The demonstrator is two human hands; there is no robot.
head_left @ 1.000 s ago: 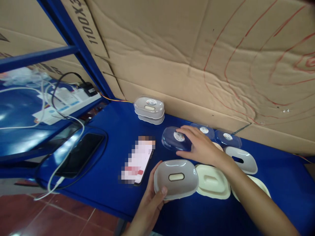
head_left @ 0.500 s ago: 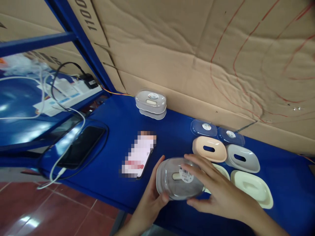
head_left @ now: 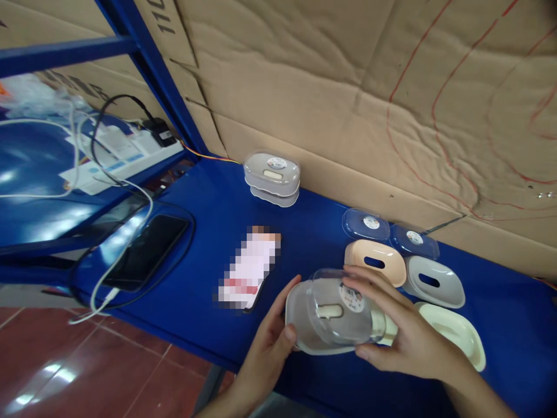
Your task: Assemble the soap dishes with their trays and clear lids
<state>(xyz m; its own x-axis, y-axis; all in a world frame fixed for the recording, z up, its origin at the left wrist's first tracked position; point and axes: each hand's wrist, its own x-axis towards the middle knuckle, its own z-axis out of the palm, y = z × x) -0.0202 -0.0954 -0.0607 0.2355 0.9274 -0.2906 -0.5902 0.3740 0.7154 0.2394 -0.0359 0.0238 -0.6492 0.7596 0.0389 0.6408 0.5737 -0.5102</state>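
Observation:
My left hand [head_left: 272, 343] is closed on the left side of a grey oval soap dish [head_left: 299, 310], thumb along its near rim. A cream piece shows through the dish's middle slot. In my right hand [head_left: 407, 334] is a clear plastic lid [head_left: 348, 332] with a round label, gripped by its right end. The lid is tilted and shifted right over the dish, not lined up with its rim. Behind my right hand lie a peach slotted dish [head_left: 354, 255], a grey slotted dish [head_left: 452, 290] and a cream base [head_left: 472, 345]; another cream piece is mostly hidden.
Two clear lids, a left one [head_left: 359, 223] and a right one [head_left: 420, 247], lie by the cardboard wall [head_left: 326, 116]. Stacked lidded grey soap dishes [head_left: 278, 186] stand farther left. A lit phone [head_left: 256, 264], a dark phone [head_left: 148, 252] on a cable, and a power strip [head_left: 152, 154] are leftward.
My right hand has taken the clear lid off the table and brought it down and over the grey soap dish. It now sits farther right and more tilted than half a second ago.

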